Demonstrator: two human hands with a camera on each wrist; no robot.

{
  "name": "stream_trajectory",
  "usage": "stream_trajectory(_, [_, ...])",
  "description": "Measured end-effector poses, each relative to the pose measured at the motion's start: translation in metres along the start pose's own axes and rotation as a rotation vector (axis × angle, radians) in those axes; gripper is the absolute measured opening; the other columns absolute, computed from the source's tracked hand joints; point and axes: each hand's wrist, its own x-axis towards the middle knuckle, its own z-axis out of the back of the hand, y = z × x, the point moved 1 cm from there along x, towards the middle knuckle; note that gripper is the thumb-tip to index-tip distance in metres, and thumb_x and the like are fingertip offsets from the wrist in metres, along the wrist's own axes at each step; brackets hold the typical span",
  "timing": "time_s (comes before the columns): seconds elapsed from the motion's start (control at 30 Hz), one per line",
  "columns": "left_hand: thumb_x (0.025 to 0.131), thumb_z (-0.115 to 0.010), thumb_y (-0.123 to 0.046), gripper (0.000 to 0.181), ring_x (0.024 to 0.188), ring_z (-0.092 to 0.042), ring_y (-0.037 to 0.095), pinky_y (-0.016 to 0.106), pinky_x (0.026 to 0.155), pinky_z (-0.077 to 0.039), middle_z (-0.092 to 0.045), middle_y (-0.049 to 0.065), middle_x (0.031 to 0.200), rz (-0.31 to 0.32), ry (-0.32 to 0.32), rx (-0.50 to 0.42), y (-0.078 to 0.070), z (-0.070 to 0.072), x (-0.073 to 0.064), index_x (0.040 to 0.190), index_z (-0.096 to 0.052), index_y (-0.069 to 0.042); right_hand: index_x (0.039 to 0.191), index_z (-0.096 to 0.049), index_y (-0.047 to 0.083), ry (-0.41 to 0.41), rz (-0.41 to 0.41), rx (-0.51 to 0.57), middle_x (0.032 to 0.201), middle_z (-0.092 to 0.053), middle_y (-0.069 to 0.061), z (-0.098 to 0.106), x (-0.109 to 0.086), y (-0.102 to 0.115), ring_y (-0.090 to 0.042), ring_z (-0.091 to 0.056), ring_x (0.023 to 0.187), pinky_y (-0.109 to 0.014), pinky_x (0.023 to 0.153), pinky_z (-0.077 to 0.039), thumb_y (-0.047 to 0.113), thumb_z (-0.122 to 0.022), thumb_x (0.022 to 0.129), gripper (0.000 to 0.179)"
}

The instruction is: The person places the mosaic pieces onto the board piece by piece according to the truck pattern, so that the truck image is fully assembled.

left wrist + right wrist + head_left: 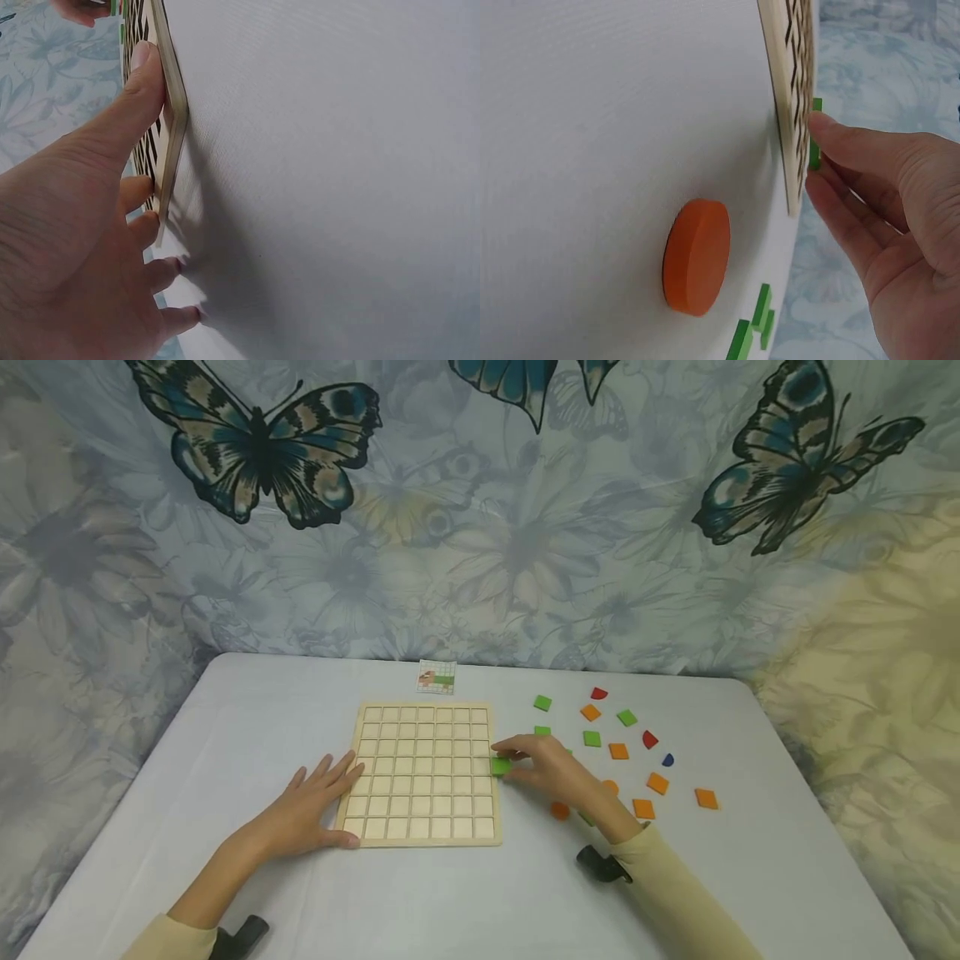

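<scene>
A pale wooden board (422, 766) with a grid of square recesses lies flat on the table. My left hand (303, 814) rests at its left side, fingers spread over the edge and thumb at the near corner. In the left wrist view the thumb (142, 86) lies along the board's rim. At the board's right edge my right hand (551, 768) pinches a green square tile (500, 767) between thumb and fingers. The right wrist view shows this green tile (816, 135) held close over the board's edge, partly covered by the thumb.
Right of the board lie scattered pieces: several green squares (592, 739), orange squares (618, 751), orange discs (559, 811), red wedges (649, 739) and a small blue piece (667, 760). A printed card (437, 677) lies behind the board. Butterfly-patterned cloth (480, 568) hangs behind the white table (247, 718).
</scene>
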Motion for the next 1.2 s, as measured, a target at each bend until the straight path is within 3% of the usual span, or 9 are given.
stream_trajectory(0.53, [0.072, -0.079, -0.051, 0.102, 0.141, -0.016, 0.055, 0.073, 0.109, -0.009, -0.022, 0.023, 0.159, -0.011, -0.023, -0.033, -0.002, 0.001, -0.002, 0.150, -0.036, -0.001, 0.121, -0.067, 0.003, 0.009, 0.021, -0.043, 0.113, -0.071, -0.006, -0.018, 0.014, 0.000, -0.019, -0.067, 0.103, -0.032, 0.090, -0.054, 0.004, -0.079, 0.081, 0.042])
stream_trajectory(1.2, [0.071, -0.080, -0.051, 0.104, 0.142, -0.014, 0.053, 0.071, 0.110, -0.008, -0.020, 0.020, 0.160, 0.006, -0.028, -0.039, 0.002, -0.003, -0.003, 0.151, -0.035, -0.004, 0.122, -0.066, 0.002, 0.034, 0.041, -0.038, 0.115, -0.070, -0.008, -0.021, 0.024, 0.003, -0.020, -0.067, 0.105, -0.033, 0.091, -0.054, 0.003, -0.078, 0.081, 0.043])
